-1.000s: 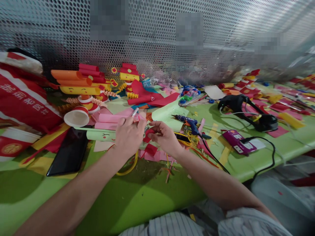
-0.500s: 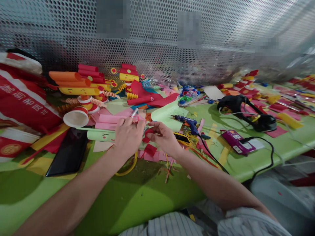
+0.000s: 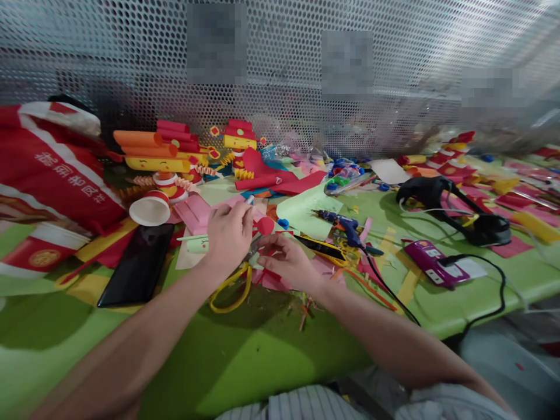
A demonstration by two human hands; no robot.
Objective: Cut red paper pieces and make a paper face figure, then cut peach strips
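My left hand [image 3: 230, 233] is closed, its fingertips pinched beside a small whitish item too small to name. A light green paper roll [image 3: 196, 243] with a drawn face lies partly under that hand. Close by on the right, my right hand [image 3: 282, 256] has its fingers curled, with something small and pale at the fingertips that I cannot make out. A red paper circle [image 3: 265, 226] shows between the hands, just above my right fingers. Yellow-handled scissors [image 3: 231, 290] lie below my left hand. Pink paper [image 3: 192, 213] is left of it.
A black phone [image 3: 139, 265] and a paper cup [image 3: 41, 251] are at left. Several paper figures [image 3: 151, 163] stand behind. A blue glue gun [image 3: 345, 227], a purple power box [image 3: 433, 262] and a black strapped device [image 3: 455, 204] are at right, with cables trailing.
The view has shifted, so the table items appear further right. My right hand has moved lower, away from the red paper it was touching. The red circle and a blue cap now show above it.
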